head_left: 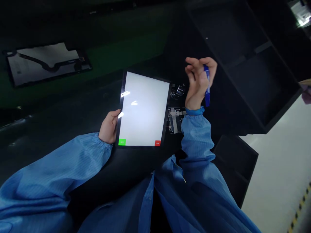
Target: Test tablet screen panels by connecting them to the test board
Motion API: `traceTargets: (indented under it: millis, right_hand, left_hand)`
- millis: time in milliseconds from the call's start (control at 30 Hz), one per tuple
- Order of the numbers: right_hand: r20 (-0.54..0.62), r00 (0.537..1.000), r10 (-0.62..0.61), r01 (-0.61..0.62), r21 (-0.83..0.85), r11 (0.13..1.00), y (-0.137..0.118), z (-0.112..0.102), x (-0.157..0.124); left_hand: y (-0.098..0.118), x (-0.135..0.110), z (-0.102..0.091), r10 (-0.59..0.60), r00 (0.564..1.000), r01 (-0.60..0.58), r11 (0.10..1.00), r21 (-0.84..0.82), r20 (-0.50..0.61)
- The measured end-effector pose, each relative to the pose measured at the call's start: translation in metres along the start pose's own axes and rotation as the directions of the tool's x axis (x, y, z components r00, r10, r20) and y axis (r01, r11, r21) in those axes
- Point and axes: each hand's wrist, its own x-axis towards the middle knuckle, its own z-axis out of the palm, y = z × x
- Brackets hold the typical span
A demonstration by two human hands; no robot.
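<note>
A lit display panel (144, 110) with a white picture stands out in the middle of the view. It has a green box at its lower left corner and a red box at its lower right. My left hand (109, 127) grips the panel's left edge, thumb on the front and the other fingers hidden behind it. To the right of the panel, my right hand (199, 79) is raised with a blue marker pen (207, 97) held in its curled fingers. Partly behind the panel, beside my right wrist, lies a circuit board with tape (175, 119).
At the upper left lies another panel (48, 61), its pale back showing a dark flex cable. A large black divided tray (245, 64) stands at the right. Below it is another dark tray (234, 161), near the pale floor (274, 161).
</note>
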Motion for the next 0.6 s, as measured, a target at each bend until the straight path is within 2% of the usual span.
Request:
traceTargets:
  millis: [67,100,133,167,233,267,333,433,533,600]
  right_hand:
    - [0.094,0.985,-0.148,0.145,0.036,0.989,-0.02,-0.009,-0.006]
    - [0.217,0.954,-0.206,0.207,0.016,0.978,-0.03,-0.01,-0.01]
    - [0.356,0.903,-0.241,0.266,-0.022,0.964,-0.04,-0.008,-0.014]
    - [0.5,0.832,-0.241,0.32,-0.077,0.944,-0.048,-0.004,-0.018]
    - [0.701,0.689,-0.184,0.417,-0.175,0.892,-0.06,0.008,-0.026]
    - [0.748,0.645,-0.157,0.451,-0.206,0.869,-0.063,0.014,-0.03]
    - [0.79,0.6,-0.125,0.499,-0.248,0.83,-0.061,0.024,-0.039]
    - [0.775,0.603,-0.189,0.584,-0.269,0.766,-0.049,0.029,-0.057]
    - [0.662,0.673,-0.33,0.632,-0.283,0.722,-0.038,0.026,-0.072]
    - [0.534,0.739,-0.411,0.611,-0.273,0.743,-0.037,0.019,-0.076]
  left_hand:
    - [-0.001,0.001,0.0,0.0,1.0,0.0,1.0,-0.006,-0.015]
    - [-0.001,0.001,0.001,-0.01,1.0,0.01,1.0,-0.009,-0.013]
    - [-0.001,0.001,0.001,-0.022,1.0,0.022,1.0,-0.01,-0.006]
    - [-0.001,0.001,0.001,-0.034,0.999,0.034,0.999,-0.012,0.007]
    - [-0.002,0.0,0.001,-0.05,0.998,0.051,0.999,-0.02,0.041]
    - [-0.002,0.0,0.001,-0.051,0.997,0.053,0.998,-0.025,0.055]
    - [-0.002,0.0,0.0,-0.04,0.997,0.042,0.999,-0.032,0.066]
    - [-0.002,0.002,-0.002,-0.025,0.998,0.026,0.999,-0.023,0.049]
    - [-0.001,0.003,-0.003,-0.048,0.999,0.048,0.999,0.003,0.012]
    - [0.0,0.002,-0.002,-0.057,0.998,0.057,0.998,0.019,-0.004]
